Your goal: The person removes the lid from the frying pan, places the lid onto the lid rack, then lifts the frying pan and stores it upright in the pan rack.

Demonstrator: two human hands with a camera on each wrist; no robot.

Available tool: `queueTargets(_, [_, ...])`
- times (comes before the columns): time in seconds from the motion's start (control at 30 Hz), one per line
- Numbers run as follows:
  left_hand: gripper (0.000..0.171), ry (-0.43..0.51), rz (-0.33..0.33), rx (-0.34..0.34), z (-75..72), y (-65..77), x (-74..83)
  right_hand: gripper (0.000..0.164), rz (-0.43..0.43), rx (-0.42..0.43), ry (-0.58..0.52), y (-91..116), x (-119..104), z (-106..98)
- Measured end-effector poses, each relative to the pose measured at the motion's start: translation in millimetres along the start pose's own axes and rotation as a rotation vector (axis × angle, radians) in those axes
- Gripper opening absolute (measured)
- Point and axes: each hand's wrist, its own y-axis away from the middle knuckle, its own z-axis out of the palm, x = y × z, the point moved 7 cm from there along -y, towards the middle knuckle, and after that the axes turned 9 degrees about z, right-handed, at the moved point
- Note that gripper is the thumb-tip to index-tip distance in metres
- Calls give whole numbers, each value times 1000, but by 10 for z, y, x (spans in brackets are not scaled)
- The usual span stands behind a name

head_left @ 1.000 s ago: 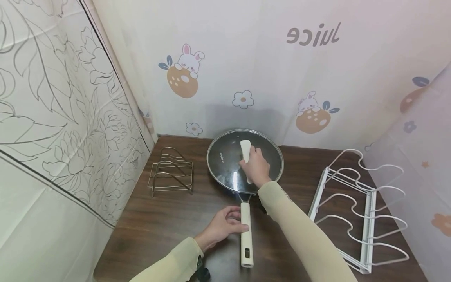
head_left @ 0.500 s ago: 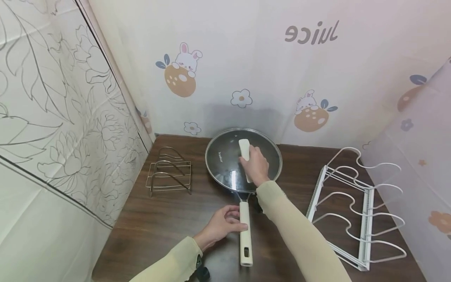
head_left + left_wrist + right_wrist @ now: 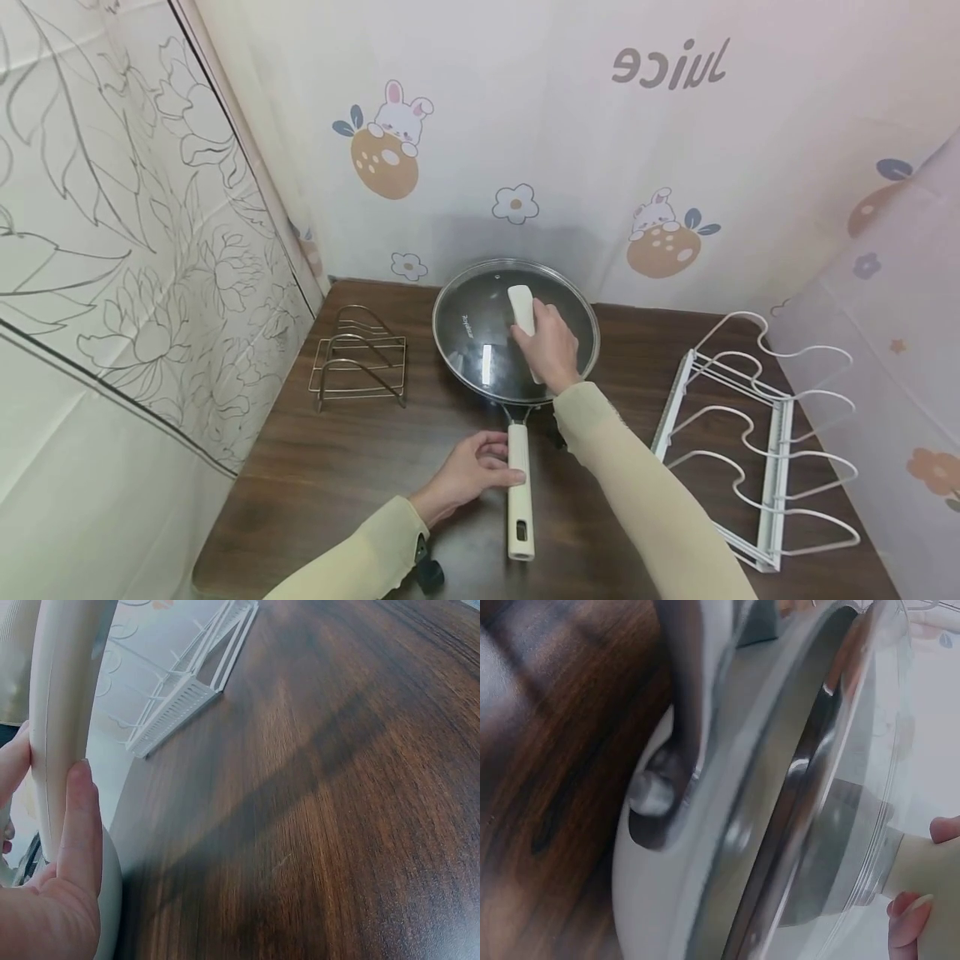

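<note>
A frying pan with a long cream handle [image 3: 519,517] sits on the dark wooden table, its handle toward me. Over it is a round glass lid [image 3: 468,350] with a metal rim and a long cream knob [image 3: 521,307]. My right hand [image 3: 552,347] grips that knob, thumb on its left side. In the right wrist view a gap shows between the lid's rim and the pan's pale wall [image 3: 656,892]. My left hand [image 3: 468,472] holds the pan handle from the left, thumb on top; the left wrist view shows fingers [image 3: 81,825] against it.
On the left of the table [image 3: 352,467] stands a small wire rack [image 3: 360,390]. A larger white rack [image 3: 780,467] with curved wire dividers stands at the right. Printed curtains rise behind the pan and at both sides. A dark device [image 3: 429,573] is strapped to my left wrist.
The glare on the lid has slid left and up, and the lid has tilted slightly with my right hand on its knob. My left hand keeps its place on the pan handle.
</note>
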Motion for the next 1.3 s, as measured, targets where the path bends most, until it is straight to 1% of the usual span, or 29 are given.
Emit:
queueTargets(0.13, [72,9,-16,-1,20,22,-8,64,9,-9,4,18,22,-59])
queueTargets(0.3, [71,-4,-12,0,19,37,36,65,-11,7,-14,21,-7,-160])
queueTargets(0.53, [72,-80,-10,-19,-13,37,112,65,-30,34,-74,15,-88,-292])
queueTargets(0.7, [72,-145,-8,-57,-22,36,158,65,-18,21,-117,31,-96,-339])
queueTargets(0.8, [71,-183,9,-79,-60,46,217,66,-23,26,-169,43,-108,-379])
queueTargets(0.9, [72,-225,46,-85,-144,57,307,65,-37,48,-219,51,-124,-427])
queueTargets(1.03, [73,-313,104,-70,-328,46,432,64,-50,80,-268,56,-134,-478])
queueTargets(1.13, [71,-387,140,-39,-498,27,539,63,-53,85,-324,63,-139,-512])
queueTargets(1.2, [70,-415,156,-4,-614,20,632,63,-54,84,-364,70,-143,-536])
queueTargets(1.3, [69,-458,187,48,-772,12,797,62,-61,96,-389,87,-146,-575])
